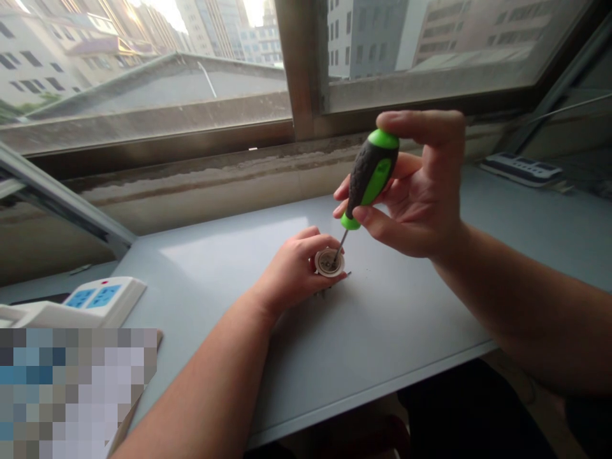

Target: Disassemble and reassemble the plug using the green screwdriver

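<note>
Two hands working | our right hand point(406, 188) pinches the screwdriver point(373, 169), fingers closed on its handle, tip in the round white fitting point(329, 262) | our left hand point(289, 271) curls around that fitting, midway between the front and back edges of the table point(411, 319)

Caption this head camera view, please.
Right hand holds a green-handled screwdriver to a round white fitting steadied by the left hand on a grey desk.

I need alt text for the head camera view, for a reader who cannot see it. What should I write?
A person's right hand holds a green-and-black screwdriver with its tip in a round white fitting, which the left hand steadies on a pale grey desk. Behind the desk is a window overlooking city buildings.
</note>
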Available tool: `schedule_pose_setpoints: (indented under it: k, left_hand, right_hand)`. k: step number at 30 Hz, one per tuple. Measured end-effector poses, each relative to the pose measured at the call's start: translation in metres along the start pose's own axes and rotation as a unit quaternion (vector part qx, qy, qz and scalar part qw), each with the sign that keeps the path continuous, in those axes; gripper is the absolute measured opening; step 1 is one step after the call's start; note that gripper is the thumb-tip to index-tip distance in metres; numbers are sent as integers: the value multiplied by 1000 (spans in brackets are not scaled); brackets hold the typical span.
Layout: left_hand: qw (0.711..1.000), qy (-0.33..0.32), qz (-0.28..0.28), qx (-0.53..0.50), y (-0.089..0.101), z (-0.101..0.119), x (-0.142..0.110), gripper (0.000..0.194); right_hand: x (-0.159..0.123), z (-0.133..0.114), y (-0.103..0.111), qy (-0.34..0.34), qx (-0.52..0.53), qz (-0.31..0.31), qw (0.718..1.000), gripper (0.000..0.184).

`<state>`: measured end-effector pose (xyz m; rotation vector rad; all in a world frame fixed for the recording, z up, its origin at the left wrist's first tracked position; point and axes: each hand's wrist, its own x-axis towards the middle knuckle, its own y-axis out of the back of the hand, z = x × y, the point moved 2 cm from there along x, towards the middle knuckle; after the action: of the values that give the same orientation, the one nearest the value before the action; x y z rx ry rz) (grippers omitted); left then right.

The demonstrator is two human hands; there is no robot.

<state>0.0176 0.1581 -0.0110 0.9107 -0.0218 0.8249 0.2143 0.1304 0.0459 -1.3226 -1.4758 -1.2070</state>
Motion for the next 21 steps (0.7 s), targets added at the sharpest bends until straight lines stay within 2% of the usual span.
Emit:
schedule_pose_setpoints:
  k: [4,21]
  left_hand:
    - [1000,-5,-5,4,1,1,0,25]
    - [1000,-16,-9,1,-1,-2,0,21]
  right_hand:
    - [-1,3,1,-14,-13,-21,1000,70]
    - [-2,5,5,-59,-14,-19,998,67]
